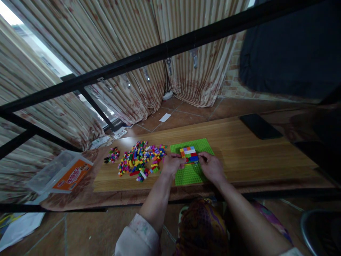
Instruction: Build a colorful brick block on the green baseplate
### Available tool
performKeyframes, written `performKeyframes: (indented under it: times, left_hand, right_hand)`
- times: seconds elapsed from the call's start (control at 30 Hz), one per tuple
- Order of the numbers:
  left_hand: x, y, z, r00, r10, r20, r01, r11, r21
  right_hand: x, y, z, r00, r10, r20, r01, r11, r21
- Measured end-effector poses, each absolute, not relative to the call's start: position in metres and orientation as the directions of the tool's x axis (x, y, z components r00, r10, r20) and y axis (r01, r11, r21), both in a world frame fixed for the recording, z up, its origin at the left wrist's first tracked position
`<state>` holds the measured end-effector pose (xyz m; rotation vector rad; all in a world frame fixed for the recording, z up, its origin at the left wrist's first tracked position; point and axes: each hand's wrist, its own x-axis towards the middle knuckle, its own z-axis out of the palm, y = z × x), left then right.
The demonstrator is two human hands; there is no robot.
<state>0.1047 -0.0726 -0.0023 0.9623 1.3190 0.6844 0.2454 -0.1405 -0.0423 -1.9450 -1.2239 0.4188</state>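
Observation:
A block of joined toy building bricks (189, 152) in orange, yellow, white, red and blue sits over a green studded baseplate (190, 176). My left hand (172, 163) is closed on the block's left side, thumb toward the front and fingers behind. At the right side, my right hand (212, 166) pinches the edge near the blue bricks. Whether the block is pressed onto the baseplate or held just above it, I cannot tell. Left of the baseplate spreads a loose pile of small bricks (137, 158) in many colours.
A wooden board (229, 149) carries the baseplate, the bricks and a dark flat phone or tablet (260, 126). A smaller brick cluster (113, 155) lies farther left. Beyond it stands a clear plastic box (57, 174) with an orange label. A black metal bar (154, 53) crosses behind.

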Motion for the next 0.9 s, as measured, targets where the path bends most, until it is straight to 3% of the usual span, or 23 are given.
performKeyframes:
  times: [0.47, 0.9]
  left_hand:
    - [0.11, -0.068, -0.011, 0.135, 0.844, -0.519, 0.075, 0.514, 0.855]
    - [0.088, -0.076, 0.002, 0.185, 0.892, -0.412, -0.062, 0.429, 0.901]
  right_hand:
    - [0.246, -0.141, -0.045, 0.482, 0.868, 0.118, 0.636, -0.254, -0.728]
    - [0.249, -0.142, -0.051, 0.434, 0.883, 0.176, 0.668, -0.185, -0.72]
